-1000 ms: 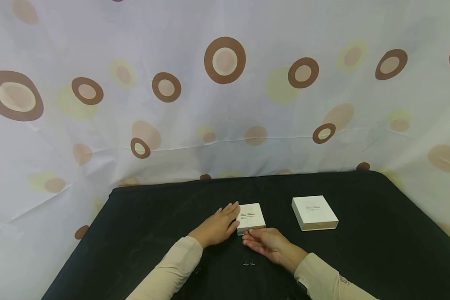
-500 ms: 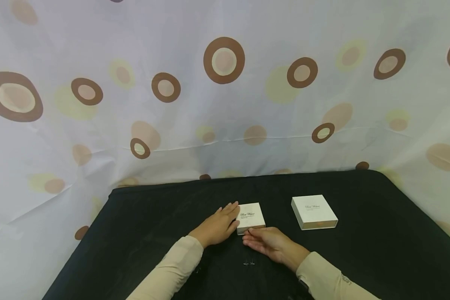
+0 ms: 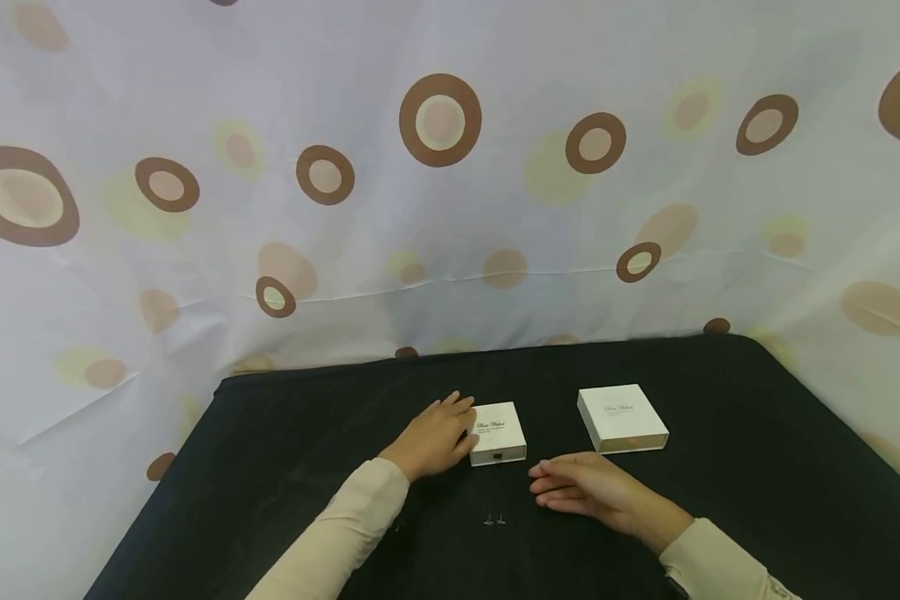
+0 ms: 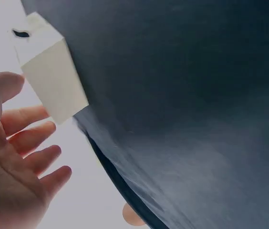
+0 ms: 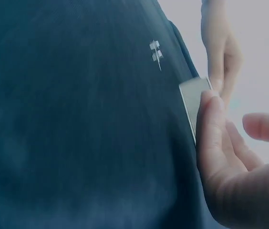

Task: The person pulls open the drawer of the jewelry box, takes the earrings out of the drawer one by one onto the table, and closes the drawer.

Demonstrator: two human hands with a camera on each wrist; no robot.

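Observation:
A small white box (image 3: 499,427) with dark lettering on its lid and a dark tab (image 3: 497,456) on its front face sits mid-table. Along its left side lies my left hand (image 3: 432,437), fingers extended at the lid's edge; the left wrist view shows those fingers (image 4: 29,138) spread beside the box (image 4: 56,78). To the right of that box, in front of a larger white box (image 3: 622,417), is my right hand (image 3: 596,490), holding nothing, its fingers loosely bent. Two tiny shiny pieces with thin pins (image 5: 156,51), resembling stud earrings, lie on the cloth nearer me.
Black cloth (image 3: 307,467) covers the table. Behind it hangs a pale curtain (image 3: 390,233) printed with brown and yellow circles, and the table's far edge meets it.
My right hand has left the small box's front and moved right, exposing the dark tab. The left hand stays at the box, fingers slightly more raised. The view has shifted slightly.

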